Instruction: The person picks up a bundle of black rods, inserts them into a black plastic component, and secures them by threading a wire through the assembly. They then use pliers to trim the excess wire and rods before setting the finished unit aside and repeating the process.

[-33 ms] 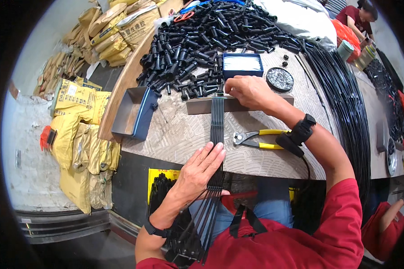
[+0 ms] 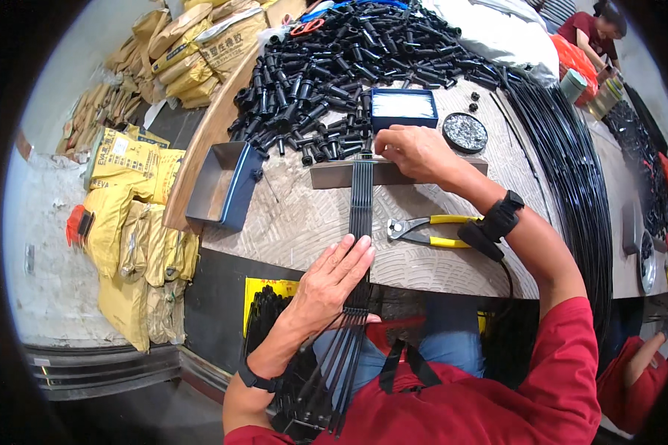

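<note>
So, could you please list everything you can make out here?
Worktable: one, pale, centre
Tubular parts: many, black, far side
Thin rods: several, black, crossing near edge
Metal bar: one, grey, crossing rods
Pliers: one, yellow-handled, right of rods
Open box: one, blue, table's left
White-filled box: one, blue, far centre
Round dish: one, black, beside white-filled box
Scissors: one, orange-handled, heap's far left
Long strands: many, black, table's right
Large sack: one, white, far right
Bags: many, yellow and brown, left
Co-workers: at least two, red tops, right
Left hand: one, bare, over rods
Right hand: one, bare, at bar
</note>
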{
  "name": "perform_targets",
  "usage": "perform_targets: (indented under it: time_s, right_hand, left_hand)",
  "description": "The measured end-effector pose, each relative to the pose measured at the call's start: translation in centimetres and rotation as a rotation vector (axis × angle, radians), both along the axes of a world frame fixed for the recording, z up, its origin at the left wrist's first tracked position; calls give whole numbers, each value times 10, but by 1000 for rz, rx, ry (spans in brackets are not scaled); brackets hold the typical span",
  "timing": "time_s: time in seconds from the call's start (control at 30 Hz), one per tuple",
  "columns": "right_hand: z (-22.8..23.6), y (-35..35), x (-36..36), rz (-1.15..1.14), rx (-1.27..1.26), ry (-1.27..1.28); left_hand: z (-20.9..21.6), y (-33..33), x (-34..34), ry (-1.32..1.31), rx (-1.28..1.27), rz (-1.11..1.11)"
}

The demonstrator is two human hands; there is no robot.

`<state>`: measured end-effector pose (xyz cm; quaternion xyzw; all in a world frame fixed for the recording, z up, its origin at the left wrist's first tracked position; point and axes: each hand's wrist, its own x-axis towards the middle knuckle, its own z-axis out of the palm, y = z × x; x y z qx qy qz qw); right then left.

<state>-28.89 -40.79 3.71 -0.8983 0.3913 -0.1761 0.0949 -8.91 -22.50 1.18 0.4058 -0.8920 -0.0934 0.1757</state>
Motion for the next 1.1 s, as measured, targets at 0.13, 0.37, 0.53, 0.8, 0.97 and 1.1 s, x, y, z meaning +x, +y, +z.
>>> perform_targets:
  time_s: [0.13,0.37,0.53,0.8,0.97,1.1]
  right_hand:
    - [-1,1,3,4,-12,-33]
    - [-5,-2,10,-1,-15,-33]
    - [4,1,10,65,-30,-26]
    - [5,-2,11,46,168,-138]
    - [23,1,-11,15,65,176]
    - [8,-7,5,-11,75,91]
  left_hand:
    - [-3,0,3,6,6,-16]
    - [-6,1,5,28,-22,-17]
    - [-7,2,7,59,-35,-19]
    - [-11,2,9,109,-68,-14]
    - [-13,2,10,111,-105,-31]
    - [-11,0,10,81,-116,-55]
